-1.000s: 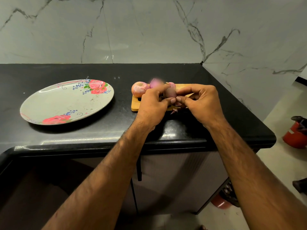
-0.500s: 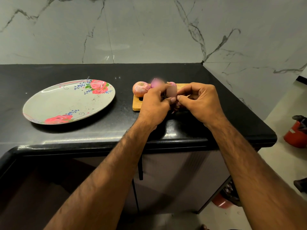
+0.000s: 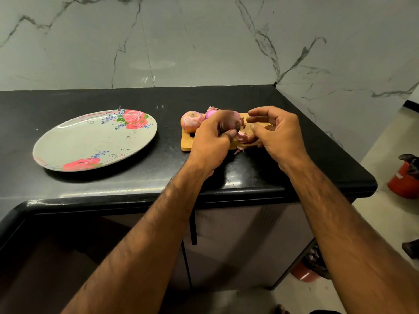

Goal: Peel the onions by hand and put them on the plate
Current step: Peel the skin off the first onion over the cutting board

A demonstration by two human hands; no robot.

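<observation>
The left hand [image 3: 210, 143] gripped the onion [image 3: 229, 124] in curled fingers and thumb above the cutting board [image 3: 187, 146]. The right hand [image 3: 280, 134] was curled just beside it, and whether it pinched the loose peel [image 3: 243, 138] could not be told. The bulb was judged light, firm and slippery once bare, its dry skin brittle, so the body should be held and the skin pulled from a torn edge; the plate [image 3: 90, 141] lay well apart to the left.
</observation>
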